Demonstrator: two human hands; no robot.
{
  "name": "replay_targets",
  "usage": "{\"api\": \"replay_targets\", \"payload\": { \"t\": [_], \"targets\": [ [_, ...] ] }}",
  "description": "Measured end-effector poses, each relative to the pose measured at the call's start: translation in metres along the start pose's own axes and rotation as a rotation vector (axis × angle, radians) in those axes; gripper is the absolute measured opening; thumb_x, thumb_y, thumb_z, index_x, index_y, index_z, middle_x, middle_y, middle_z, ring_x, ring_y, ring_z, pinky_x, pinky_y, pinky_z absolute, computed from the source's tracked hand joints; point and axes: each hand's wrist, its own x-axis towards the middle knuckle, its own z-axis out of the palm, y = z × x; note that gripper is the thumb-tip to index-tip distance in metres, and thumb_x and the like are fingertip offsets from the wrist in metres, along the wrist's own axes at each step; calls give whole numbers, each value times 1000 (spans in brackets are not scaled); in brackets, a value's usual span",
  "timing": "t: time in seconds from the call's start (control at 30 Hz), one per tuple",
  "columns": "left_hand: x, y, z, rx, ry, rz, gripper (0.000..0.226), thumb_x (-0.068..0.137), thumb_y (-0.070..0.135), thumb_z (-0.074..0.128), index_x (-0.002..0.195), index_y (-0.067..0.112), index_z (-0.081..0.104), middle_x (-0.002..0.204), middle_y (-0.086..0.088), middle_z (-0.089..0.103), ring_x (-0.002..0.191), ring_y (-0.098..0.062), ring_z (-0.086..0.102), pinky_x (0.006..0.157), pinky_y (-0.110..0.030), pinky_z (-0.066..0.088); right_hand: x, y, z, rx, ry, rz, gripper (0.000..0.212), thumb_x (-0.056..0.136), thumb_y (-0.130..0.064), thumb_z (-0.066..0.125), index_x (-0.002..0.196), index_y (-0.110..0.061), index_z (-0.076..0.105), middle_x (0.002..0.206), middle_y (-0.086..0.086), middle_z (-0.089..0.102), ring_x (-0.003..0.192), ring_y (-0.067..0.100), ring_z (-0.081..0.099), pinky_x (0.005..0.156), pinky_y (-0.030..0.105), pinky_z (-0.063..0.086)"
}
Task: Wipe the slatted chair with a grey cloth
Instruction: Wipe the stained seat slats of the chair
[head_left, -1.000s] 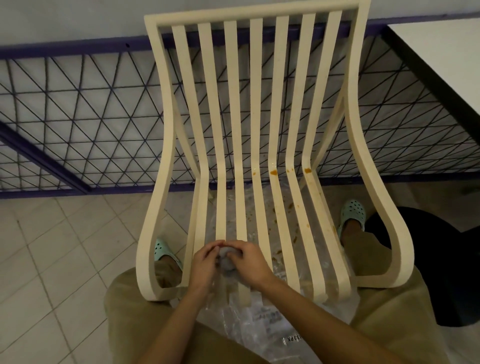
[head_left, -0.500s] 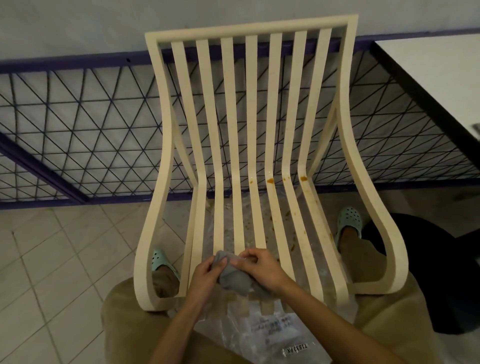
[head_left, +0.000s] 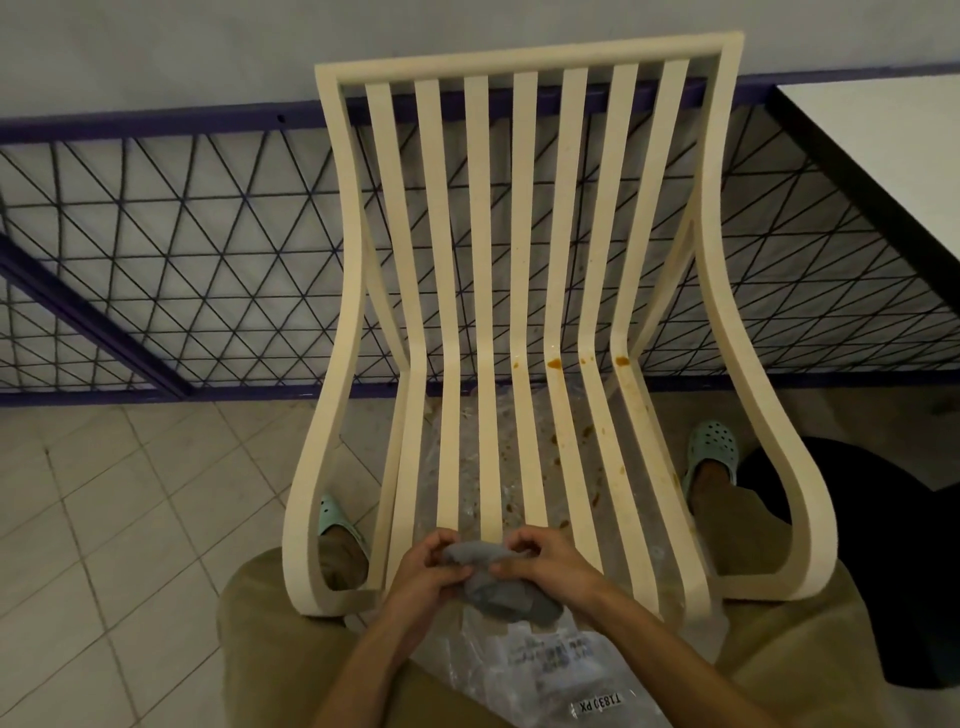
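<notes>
Head view — chair (head_left: 524, 208) slats near-to-far

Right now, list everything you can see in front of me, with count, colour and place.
slatted chair: one, cream, centre, between the feet
stains: several, orange-brown, on the chair's right slats
grey cloth: one, grey, at the seat's front, in both hands
plastic bag: one, clear, printed label, under the chair
mesh railing: one, dark purple, behind the chair
table: one, white top, dark edge, upper right
dark round object: one, black, right, unidentifiable
floor tiles: many, pale beige, left
clogs: two, mint green, either side of the seat
trousers: one pair, khaki, bottom
left hand: one, grips the cloth
right hand: one, grips the cloth
</notes>
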Motion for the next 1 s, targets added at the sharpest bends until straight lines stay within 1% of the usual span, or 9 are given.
{"api": "replay_targets", "payload": {
  "t": [0.07, 0.2, 0.33, 0.5, 0.63, 0.73, 0.83, 0.87, 1.0],
  "targets": [
    [-3, 4, 2, -3, -15, 47, 26, 68, -6, 68, 90, 0, 54, 94, -14, 66, 86, -27, 66, 64, -32, 54, -1, -5, 3, -12, -29, -24, 19, 81, -24, 79, 88, -16, 63, 91, 2, 64, 87, 12, 61, 74, 24, 51],
    [-3, 12, 6, 23, 5, 88, 19, 79, -19, 59, 89, -3, 59, 96, -15, 69, 85, -29, 66, 61, -32, 54, 6, -16, 3, -40, 16, -129, 18, 84, -20, 76, 99, -16, 68, 99, -2, 72, 94, 11, 68, 85, 34, 58],
    [4, 24, 1, -11, 91, 104, 25, 81, -17, 59, 96, 2, 66, 104, -16, 69, 98, -33, 65, 72, -34, 57, 14, -32, -4, -116, -10, -170, 27, 89, -10, 67, 114, -20, 73, 107, -7, 73, 101, 6, 67, 87, 25, 57],
    [26, 41, -16, 6, 297, 126, 20, 87, -7, 61, 93, 11, 67, 102, -4, 69, 102, -26, 64, 86, -42, 56, 28, -51, -13, -195, 326, -298, 29, 85, -11, 72, 114, -16, 72, 109, -6, 69, 100, 0, 62, 94, 23, 51],
    [44, 40, -17, 199, 366, 188, 20, 92, 2, 59, 94, 20, 67, 101, 1, 67, 101, -22, 62, 81, -30, 54, 28, -13, 20, -506, 196, -208, 31, 97, -28, 57, 126, -18, 62, 140, -1, 44, 125, 12, 47, 109, 25, 37],
    [58, 32, -6, 407, 365, 253, 27, 93, 3, 55, 110, 22, 64, 117, 1, 62, 111, -19, 57, 87, -23, 48, 23, 26, 41, -713, 202, -233, 39, 102, -30, 47, 140, -23, 49, 153, 3, 25, 137, 22, 37, 112, 26, 34],
    [77, 21, 6, 607, 370, 325, 41, 98, 10, 51, 138, 16, 48, 144, -4, 46, 134, -20, 42, 111, -37, 38, 25, 27, 41, -570, 248, -248, 40, 102, -33, 48, 141, -29, 42, 146, 1, 41, 130, 18, 47, 100, 12, 40],
    [81, 16, 9, 637, 370, 300, 47, 100, 14, 48, 146, 16, 39, 152, -4, 38, 140, -21, 36, 116, -39, 32, 28, 31, 42, -510, 253, -226, 42, 102, -33, 48, 143, -31, 38, 148, 2, 42, 130, 18, 48, 100, 15, 42],
    [89, -8, 16, 711, 434, 298, 53, 105, 25, 36, 155, 25, 19, 156, 0, 33, 136, -18, 41, 102, -22, 30, 37, 44, 50, -661, 178, -217, 59, 104, -10, 38, 152, -36, 18, 164, 7, -3, 139, 26, 38, 108, 33, 42]
  ]
}}
